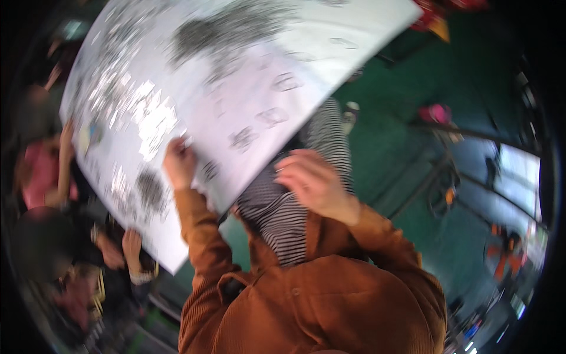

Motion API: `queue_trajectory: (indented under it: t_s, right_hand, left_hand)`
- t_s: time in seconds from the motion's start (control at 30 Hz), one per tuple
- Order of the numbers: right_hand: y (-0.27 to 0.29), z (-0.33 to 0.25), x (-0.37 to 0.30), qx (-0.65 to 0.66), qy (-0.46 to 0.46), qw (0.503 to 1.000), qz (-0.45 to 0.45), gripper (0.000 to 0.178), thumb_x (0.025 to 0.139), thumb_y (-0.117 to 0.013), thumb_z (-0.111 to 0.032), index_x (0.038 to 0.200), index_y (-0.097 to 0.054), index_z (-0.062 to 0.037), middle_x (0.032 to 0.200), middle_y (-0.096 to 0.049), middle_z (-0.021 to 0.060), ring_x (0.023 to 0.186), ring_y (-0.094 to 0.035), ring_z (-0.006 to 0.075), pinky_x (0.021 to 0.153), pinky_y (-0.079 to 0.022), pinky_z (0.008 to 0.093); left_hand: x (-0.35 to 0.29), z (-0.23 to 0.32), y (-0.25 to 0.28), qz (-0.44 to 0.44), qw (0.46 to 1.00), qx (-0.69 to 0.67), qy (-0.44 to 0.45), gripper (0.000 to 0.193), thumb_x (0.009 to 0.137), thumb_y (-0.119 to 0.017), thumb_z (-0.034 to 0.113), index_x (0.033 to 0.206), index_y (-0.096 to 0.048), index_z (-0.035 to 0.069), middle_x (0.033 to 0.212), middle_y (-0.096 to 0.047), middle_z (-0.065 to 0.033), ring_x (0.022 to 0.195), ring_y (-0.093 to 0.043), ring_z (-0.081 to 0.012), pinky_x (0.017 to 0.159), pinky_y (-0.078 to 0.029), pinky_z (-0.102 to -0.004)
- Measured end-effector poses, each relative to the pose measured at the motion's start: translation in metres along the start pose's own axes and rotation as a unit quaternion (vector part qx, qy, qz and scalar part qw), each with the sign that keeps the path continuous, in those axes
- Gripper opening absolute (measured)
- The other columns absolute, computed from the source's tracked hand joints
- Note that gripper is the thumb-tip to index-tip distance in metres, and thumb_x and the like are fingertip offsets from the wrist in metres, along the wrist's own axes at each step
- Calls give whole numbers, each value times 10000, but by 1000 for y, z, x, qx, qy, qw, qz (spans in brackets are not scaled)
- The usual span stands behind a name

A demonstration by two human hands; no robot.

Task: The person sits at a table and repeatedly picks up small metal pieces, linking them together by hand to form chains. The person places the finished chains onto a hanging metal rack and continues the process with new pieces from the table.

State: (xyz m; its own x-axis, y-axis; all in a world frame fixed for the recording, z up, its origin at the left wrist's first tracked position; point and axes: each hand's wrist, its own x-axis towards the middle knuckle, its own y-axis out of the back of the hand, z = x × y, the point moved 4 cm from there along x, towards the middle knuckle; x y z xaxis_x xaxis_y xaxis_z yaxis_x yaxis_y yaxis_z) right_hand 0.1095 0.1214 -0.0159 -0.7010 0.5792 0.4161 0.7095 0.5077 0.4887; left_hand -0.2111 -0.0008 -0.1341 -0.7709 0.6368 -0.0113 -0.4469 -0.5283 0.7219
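A white table (236,94) slants across the upper left, strewn with small thin pieces smeared by motion. Over its near part, my left hand (180,164) is closed, its fingers curled; a pale glint shows at the fingertips, too blurred to name. Beside it lie bright silvery pieces (154,121) and a dark pile of small pieces (150,187). Just off the table's edge, above my striped trousers, my right hand (312,183) has thumb and fingers pressed together. Whatever it pinches is too small to make out. Small outlined pieces (243,138) lie between the hands, on the table.
A larger dark heap (230,29) spreads at the table's far side. Co-workers sit along the left, one in a pink top (47,171), another's hand (132,245) at the table edge. To the right are a green floor (401,130) and an orange fan-shaped object (504,253).
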Motion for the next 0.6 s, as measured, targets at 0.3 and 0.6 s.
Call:
queue_trajectory:
  t_s: [0.3,0.6]
  right_hand:
    - [-6,5,13,7,6,1000,-22,108,793,-709,-48,849,-619,-28,869,-659,62,805,-628,277,814,-519,392]
    - [-8,8,16,-1,-6,1000,8,107,783,-719,-60,838,-629,-41,840,-659,64,792,-627,293,802,-518,385]
  left_hand:
    - [-29,72,17,23,998,55,-17,133,811,-685,32,944,-687,23,861,-678,-61,749,-642,-136,664,-512,-275]
    - [-107,177,-29,-201,846,-483,108,164,851,-666,-42,1013,-642,-50,896,-690,-72,822,-653,-115,747,-530,-228]
